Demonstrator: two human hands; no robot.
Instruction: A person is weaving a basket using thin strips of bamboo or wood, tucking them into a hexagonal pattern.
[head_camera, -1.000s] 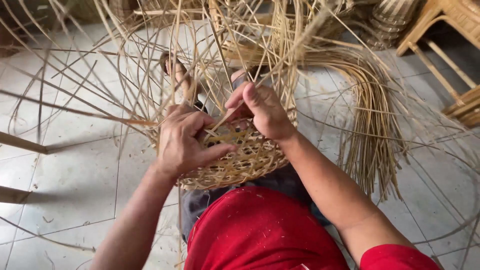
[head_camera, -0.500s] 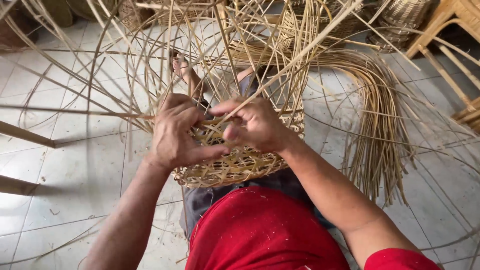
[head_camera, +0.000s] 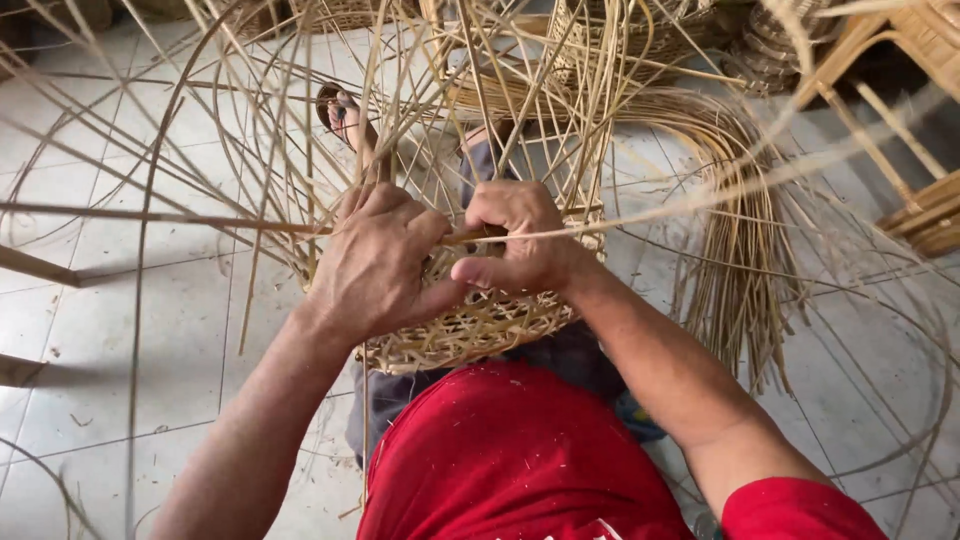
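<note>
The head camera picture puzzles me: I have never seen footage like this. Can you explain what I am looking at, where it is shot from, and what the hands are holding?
The camera sits on a person's head and looks down, so the arms coming in from the bottom are the person's own, above a red shirt. There is no machine here, only two bare hands. The half-woven basket rests against the person's lap, its finished woven base toward the camera and many loose cane strands fanning outward. The left hand lies over the basket's rim with the thumb pressed on the weave. The right hand is closed around a thin strand. Beyond, a sandalled foot rests on the pale tiled floor. A bundle of cane lies to the right, with more wickerwork behind.
</note>
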